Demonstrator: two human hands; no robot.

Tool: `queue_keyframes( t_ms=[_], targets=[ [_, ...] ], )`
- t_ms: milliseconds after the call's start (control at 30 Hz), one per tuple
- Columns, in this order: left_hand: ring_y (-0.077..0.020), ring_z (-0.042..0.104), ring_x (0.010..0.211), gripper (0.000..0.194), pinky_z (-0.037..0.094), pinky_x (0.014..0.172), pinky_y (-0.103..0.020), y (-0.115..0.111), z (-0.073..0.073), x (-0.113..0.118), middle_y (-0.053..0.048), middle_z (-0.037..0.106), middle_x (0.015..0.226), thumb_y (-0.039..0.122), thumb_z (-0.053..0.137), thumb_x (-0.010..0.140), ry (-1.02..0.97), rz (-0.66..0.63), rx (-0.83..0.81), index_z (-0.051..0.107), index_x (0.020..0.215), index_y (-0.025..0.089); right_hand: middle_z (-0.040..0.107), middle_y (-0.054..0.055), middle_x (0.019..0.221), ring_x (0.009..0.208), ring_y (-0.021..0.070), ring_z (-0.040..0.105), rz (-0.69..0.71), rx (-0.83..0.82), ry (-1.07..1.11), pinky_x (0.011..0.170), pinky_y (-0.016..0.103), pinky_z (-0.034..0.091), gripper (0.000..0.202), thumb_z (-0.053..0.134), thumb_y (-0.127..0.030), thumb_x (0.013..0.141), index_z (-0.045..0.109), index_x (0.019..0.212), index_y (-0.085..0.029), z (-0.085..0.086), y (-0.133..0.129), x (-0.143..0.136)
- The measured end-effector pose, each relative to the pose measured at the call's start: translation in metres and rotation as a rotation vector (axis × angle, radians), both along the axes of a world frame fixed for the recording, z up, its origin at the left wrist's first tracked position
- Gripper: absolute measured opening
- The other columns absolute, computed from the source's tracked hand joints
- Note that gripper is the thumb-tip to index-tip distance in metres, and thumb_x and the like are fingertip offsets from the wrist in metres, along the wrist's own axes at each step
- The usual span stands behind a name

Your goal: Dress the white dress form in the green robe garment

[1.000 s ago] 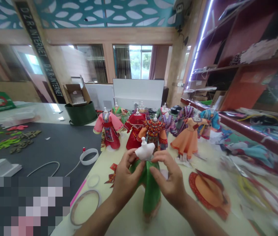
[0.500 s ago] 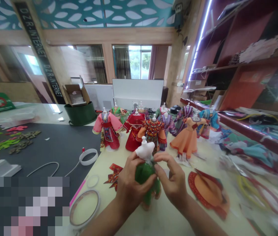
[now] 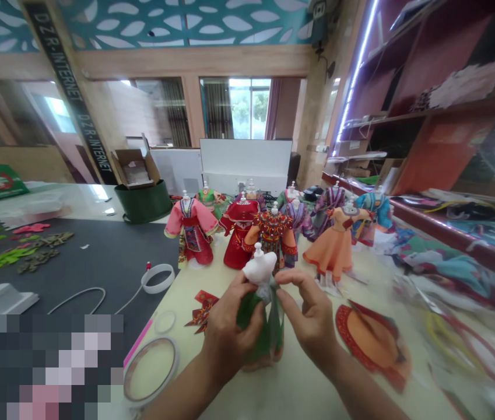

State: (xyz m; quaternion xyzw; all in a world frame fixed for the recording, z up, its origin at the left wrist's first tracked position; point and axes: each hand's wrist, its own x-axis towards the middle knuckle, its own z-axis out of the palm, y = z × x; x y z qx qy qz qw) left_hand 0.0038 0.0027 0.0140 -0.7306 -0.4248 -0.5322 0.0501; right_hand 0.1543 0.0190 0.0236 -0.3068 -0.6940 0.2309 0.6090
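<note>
We are holding a small white dress form (image 3: 259, 268) upright over the near middle of the pale table (image 3: 299, 391), just in front of a row of dressed figures. Our left hand (image 3: 230, 332) is wrapping its fingers around the green skirt (image 3: 261, 332) at the form's waist, closed on the cloth from the left. Our right hand (image 3: 311, 324) is pinching the top edge of the same skirt just under the white bust, thumb and forefinger closed narrowly on the fabric.

Compared with half a second ago, the skirt is hanging longer and straighter: then it was bunched into a round wad between our palms, and now it is falling in folds down to the tabletop. Our right thumb is sitting a little higher against the bust than before, and both hands are staying in nearly the same spot on the table.

Behind the form, the orange-sleeved figure (image 3: 273, 236), the red robe (image 3: 239, 233) and the pink robe (image 3: 191, 230) are standing as they were. An orange fan-shaped piece (image 3: 372, 344) is lying flat just right of our right hand, a red patterned scrap (image 3: 203, 309) just left of our left hand, and a ring of tape (image 3: 151, 370) near our left forearm.
</note>
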Motion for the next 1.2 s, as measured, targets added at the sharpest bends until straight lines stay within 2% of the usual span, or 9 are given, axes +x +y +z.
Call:
queue_keyframes(
  t_ms=[267, 400, 500, 600, 767, 933, 1000, 1100, 1200],
  targets=[
    [-0.0220, 0.060, 0.105, 0.026, 0.049, 0.088, -0.031, 0.002, -0.001, -0.005, -0.017, 0.060, 0.115, 0.007, 0.051, 0.079, 0.075, -0.014, 0.075, 0.058, 0.103, 0.013, 0.059, 0.002, 0.095, 0.095, 0.0165, 0.056, 0.003, -0.012, 0.006, 0.084, 0.029, 0.044, 0.019, 0.053, -0.010, 0.083, 0.054, 0.096, -0.024, -0.001, 0.001, 0.001],
    [-0.0218, 0.059, 0.105, 0.026, 0.050, 0.086, -0.030, 0.004, 0.005, -0.008, -0.015, 0.059, 0.113, 0.008, 0.055, 0.079, 0.125, -0.036, 0.105, 0.061, 0.103, 0.016, 0.059, 0.002, 0.095, 0.095, 0.0164, 0.056, 0.003, -0.006, 0.006, 0.083, 0.028, 0.045, 0.019, 0.053, -0.010, 0.083, 0.054, 0.096, -0.024, 0.000, 0.000, 0.000],
    [-0.0211, 0.059, 0.105, 0.025, 0.050, 0.085, -0.029, 0.003, 0.011, -0.011, -0.014, 0.059, 0.113, 0.007, 0.055, 0.079, 0.146, -0.100, 0.088, 0.062, 0.100, 0.018, 0.059, 0.002, 0.095, 0.095, 0.0166, 0.056, 0.001, -0.013, 0.000, 0.082, 0.028, 0.045, 0.019, 0.053, -0.011, 0.083, 0.054, 0.096, -0.024, 0.001, 0.000, -0.001],
    [-0.0200, 0.059, 0.104, 0.022, 0.049, 0.087, -0.029, 0.000, 0.013, -0.016, -0.012, 0.060, 0.111, 0.009, 0.056, 0.079, 0.041, -0.162, -0.014, 0.059, 0.098, 0.018, 0.059, 0.002, 0.094, 0.094, 0.0165, 0.057, -0.002, -0.013, -0.005, 0.081, 0.028, 0.045, 0.018, 0.053, -0.011, 0.082, 0.054, 0.094, -0.024, 0.001, -0.001, -0.002],
    [-0.0182, 0.064, 0.088, 0.014, 0.052, 0.080, -0.030, -0.004, 0.003, -0.023, -0.007, 0.063, 0.097, 0.018, 0.058, 0.080, -0.206, -0.200, -0.352, 0.055, 0.093, 0.019, 0.060, 0.002, 0.091, 0.090, 0.0168, 0.058, 0.005, -0.044, -0.014, 0.080, 0.029, 0.045, 0.016, 0.054, -0.011, 0.081, 0.056, 0.091, -0.023, 0.001, 0.000, -0.003],
    [-0.0195, 0.063, 0.093, 0.018, 0.052, 0.079, -0.032, -0.005, -0.005, -0.026, -0.006, 0.063, 0.097, 0.022, 0.057, 0.080, -0.368, -0.234, -0.462, 0.049, 0.097, 0.021, 0.060, 0.000, 0.082, 0.080, 0.0150, 0.059, 0.007, -0.155, 0.074, 0.074, 0.027, 0.046, 0.009, 0.058, -0.017, 0.080, 0.057, 0.088, -0.023, 0.001, 0.003, -0.003],
    [-0.0207, 0.061, 0.096, 0.022, 0.052, 0.080, -0.034, -0.008, -0.011, -0.026, -0.007, 0.060, 0.102, 0.023, 0.058, 0.080, -0.367, -0.186, -0.440, 0.046, 0.099, 0.021, 0.060, 0.000, 0.080, 0.077, 0.0146, 0.059, 0.019, -0.203, 0.112, 0.072, 0.026, 0.046, 0.008, 0.059, -0.019, 0.080, 0.057, 0.086, -0.023, 0.003, 0.005, -0.002],
    [-0.0232, 0.058, 0.100, 0.029, 0.050, 0.082, -0.039, -0.013, -0.025, -0.023, -0.010, 0.055, 0.109, 0.022, 0.061, 0.075, -0.249, -0.050, -0.358, 0.045, 0.100, 0.021, 0.061, 0.000, 0.078, 0.074, 0.0145, 0.059, 0.021, -0.242, 0.142, 0.068, 0.025, 0.047, 0.007, 0.061, -0.021, 0.078, 0.057, 0.084, -0.021, 0.004, 0.007, -0.001],
    [-0.0274, 0.056, 0.099, 0.049, 0.049, 0.080, -0.045, -0.015, -0.038, -0.017, -0.012, 0.054, 0.106, 0.022, 0.067, 0.067, -0.093, 0.084, -0.298, 0.042, 0.109, 0.019, 0.061, 0.001, 0.078, 0.074, 0.0149, 0.059, 0.024, -0.260, 0.150, 0.067, 0.026, 0.047, 0.007, 0.061, -0.023, 0.078, 0.057, 0.084, -0.021, 0.004, 0.009, -0.002]
  ],
)
